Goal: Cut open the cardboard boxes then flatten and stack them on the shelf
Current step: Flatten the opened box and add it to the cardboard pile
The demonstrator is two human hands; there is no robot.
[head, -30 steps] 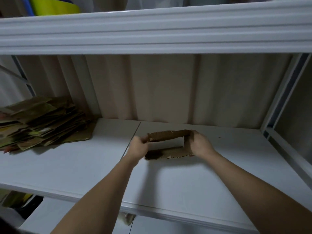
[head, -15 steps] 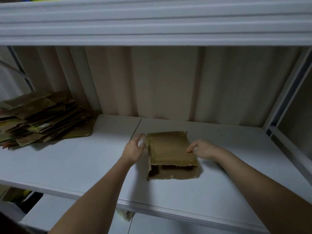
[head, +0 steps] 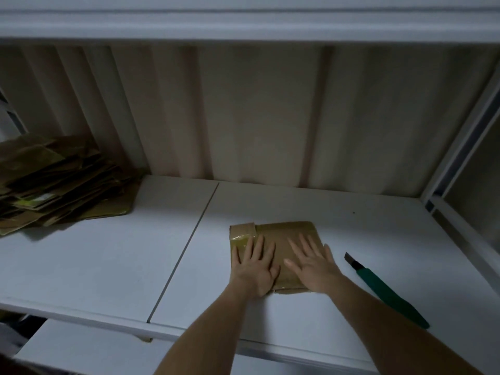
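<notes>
now | both hands (head: pixel 284 263) press flattened box (head: pixel 281 234) | lying flat on shelf (head: pixel 108 266)

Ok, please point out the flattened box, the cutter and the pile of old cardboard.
flattened box (head: pixel 286 231), head view, bare far part.
cutter (head: pixel 384 292), head view, green handle.
pile of cardboard (head: pixel 54 182), head view, middle of the pile.

Pale ribbed back panel (head: pixel 257 117) behind, running in upright folds. White metal upright post (head: pixel 457 147) at right edge. Small dark speck (head: pixel 354 212) on the white surface near the back.
</notes>
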